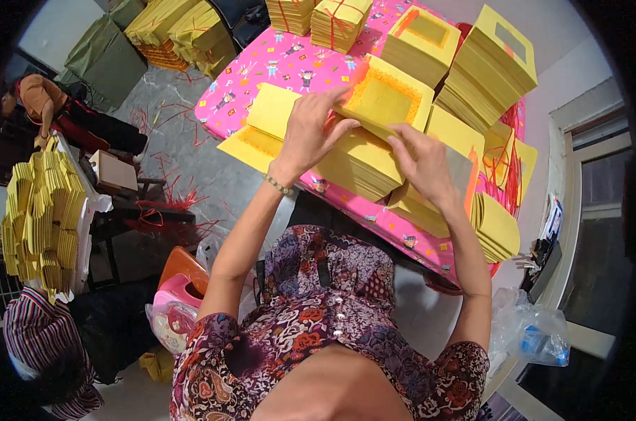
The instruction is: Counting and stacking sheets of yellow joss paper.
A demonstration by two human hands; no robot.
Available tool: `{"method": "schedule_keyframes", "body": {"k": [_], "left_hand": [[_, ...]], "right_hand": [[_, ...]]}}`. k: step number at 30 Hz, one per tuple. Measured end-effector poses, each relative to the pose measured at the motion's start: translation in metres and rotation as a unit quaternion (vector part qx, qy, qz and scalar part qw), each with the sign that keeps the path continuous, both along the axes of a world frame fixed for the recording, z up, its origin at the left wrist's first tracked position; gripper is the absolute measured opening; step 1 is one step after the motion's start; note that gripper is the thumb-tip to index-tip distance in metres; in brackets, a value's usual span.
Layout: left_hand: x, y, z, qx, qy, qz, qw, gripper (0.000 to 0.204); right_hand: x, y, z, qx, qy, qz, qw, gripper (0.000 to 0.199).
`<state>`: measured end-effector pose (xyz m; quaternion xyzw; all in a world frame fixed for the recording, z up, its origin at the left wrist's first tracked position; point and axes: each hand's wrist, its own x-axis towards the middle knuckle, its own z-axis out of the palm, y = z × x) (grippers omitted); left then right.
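Over the near side of the pink table (258, 67), the left hand (309, 132) grips the left edge of the yellow paper (387, 98) between thumb and fingers; the right hand (423, 163) touches its near edge with bent fingers, whether pinching I cannot tell; a thick stack (363, 165) lies beneath, on the table; tied bundles (332, 34) stand at the table's far side; red strings (512, 182) hang by its right end.

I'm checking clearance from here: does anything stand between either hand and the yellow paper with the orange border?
Nothing visible does. The left hand is at the left side of the yellow paper, the right hand at its near edge. The yellow stack sits lower, toward the body.
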<state>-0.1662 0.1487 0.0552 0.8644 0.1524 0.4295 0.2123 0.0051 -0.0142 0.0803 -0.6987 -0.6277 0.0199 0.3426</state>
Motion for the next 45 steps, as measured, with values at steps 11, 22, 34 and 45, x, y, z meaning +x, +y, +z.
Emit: {"method": "schedule_keyframes", "body": {"k": [11,22,34,45], "left_hand": [[0.032,-0.035,0.005,0.116,0.007,-0.02,0.993,0.056],[0.071,-0.021,-0.014,0.195,0.155,0.037,0.968,0.063],[0.078,-0.018,-0.017,0.164,0.181,0.038,0.969,0.06],[0.077,-0.02,-0.018,0.153,0.182,0.036,0.971,0.06]], "right_hand": [[0.118,0.073,0.014,-0.109,0.205,0.063,0.971,0.033],[0.154,0.115,-0.011,-0.131,0.09,0.0,0.987,0.033],[0.143,0.132,-0.011,-0.111,0.025,-0.024,0.993,0.032],[0.14,0.143,-0.024,-0.111,0.006,-0.025,0.993,0.031]]}}
